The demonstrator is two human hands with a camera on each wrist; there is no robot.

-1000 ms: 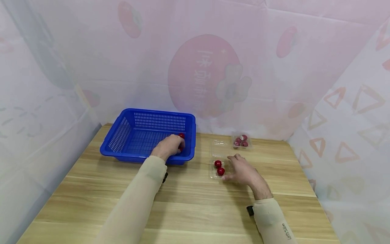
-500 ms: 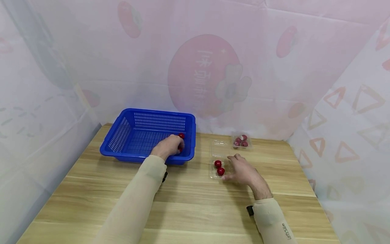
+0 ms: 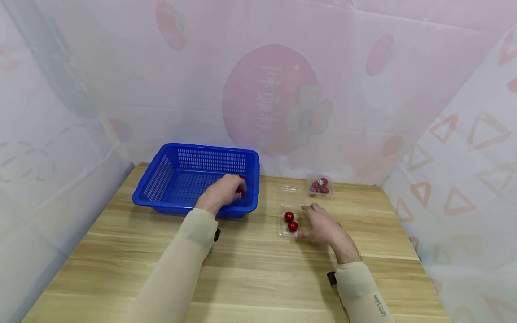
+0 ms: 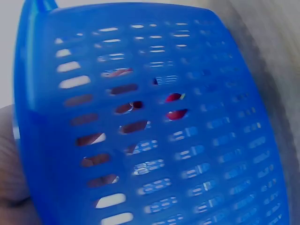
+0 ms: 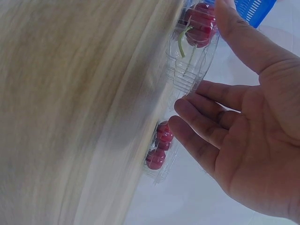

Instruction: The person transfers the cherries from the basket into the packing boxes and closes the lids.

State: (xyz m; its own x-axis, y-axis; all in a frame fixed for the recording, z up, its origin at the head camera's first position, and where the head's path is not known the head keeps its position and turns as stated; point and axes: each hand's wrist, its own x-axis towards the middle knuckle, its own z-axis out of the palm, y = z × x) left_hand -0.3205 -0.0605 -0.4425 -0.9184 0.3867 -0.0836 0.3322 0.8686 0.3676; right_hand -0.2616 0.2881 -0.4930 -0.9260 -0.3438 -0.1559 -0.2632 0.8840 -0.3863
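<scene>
Inside the blue basket (image 3: 195, 209), my left hand (image 3: 222, 192) bends its fingers over a red cherry (image 3: 241, 192) near the right wall. In the left wrist view the basket's slotted wall hides most of that hand; bits of red cherry (image 4: 176, 114) show through the slots. My right hand (image 3: 323, 225) lies along the right side of an opened clear plastic clamshell box (image 3: 281, 229), thumb and index fingertips at its edge. The right wrist view shows these fingers loosely extended. Two cherries (image 3: 292, 226) sit in the box's near half; one green stem (image 5: 182, 43) is visible.
Behind the right hand stands a second clear box (image 3: 332, 190), closed over several cherries. The wooden table (image 3: 258, 278) meets printed cloth walls (image 3: 194, 80) at the back and sides. The open box's lid (image 3: 291, 195) lies toward the back wall.
My left hand has shifted slightly toward the back of the basket, the cherry at its fingers moving with it. It now covers most of another cherry seen earlier. My right hand stays put.
</scene>
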